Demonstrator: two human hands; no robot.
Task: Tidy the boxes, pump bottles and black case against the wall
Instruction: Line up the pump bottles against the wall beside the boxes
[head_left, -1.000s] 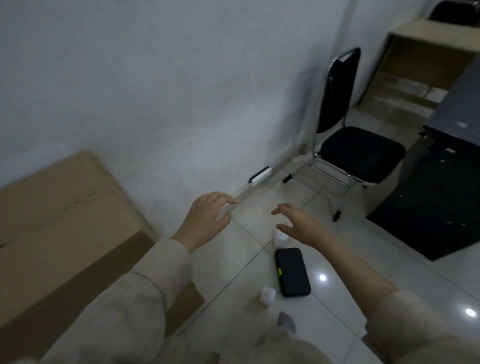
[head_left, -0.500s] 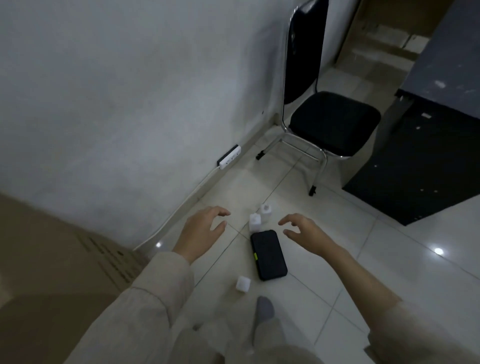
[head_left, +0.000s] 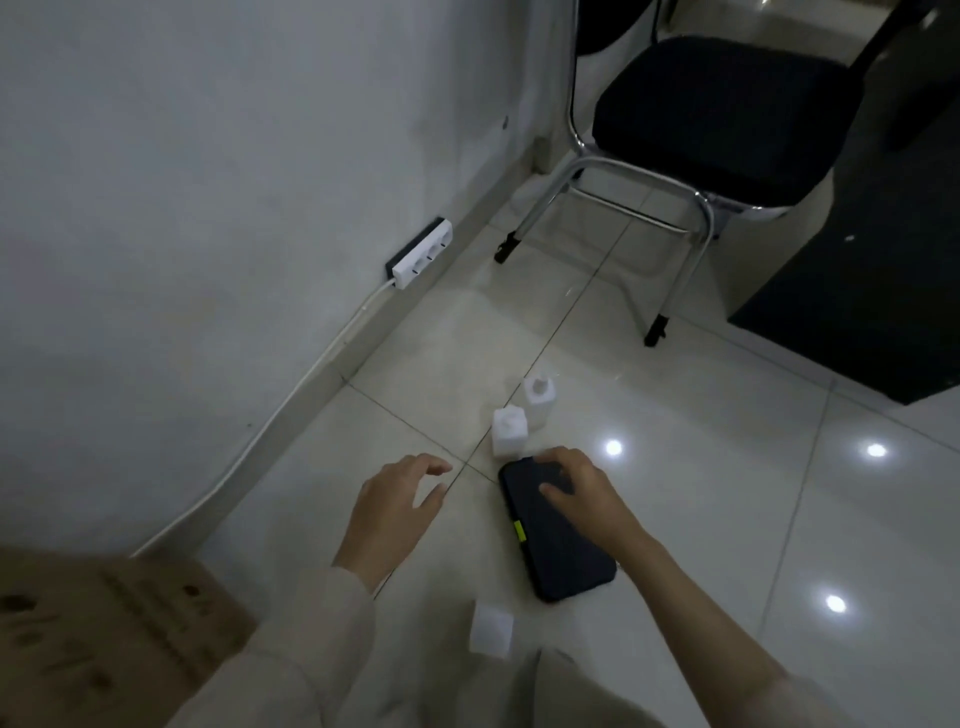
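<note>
A flat black case with a yellow-green tab lies on the white tiled floor. My right hand rests on its far end, fingers curled over the edge and thumb on its top. Just beyond it stand two white pump bottles, close together. A small white box sits on the floor nearer to me. My left hand hovers left of the case, fingers spread, holding nothing. The wall runs along the left.
A white power strip with its cable lies along the wall base. A black chair with chrome legs stands ahead. A dark cabinet is at right, a cardboard box at lower left.
The view tilted down towards the floor. My right hand dropped onto the far end of the black case. My left hand stayed open beside it.
</note>
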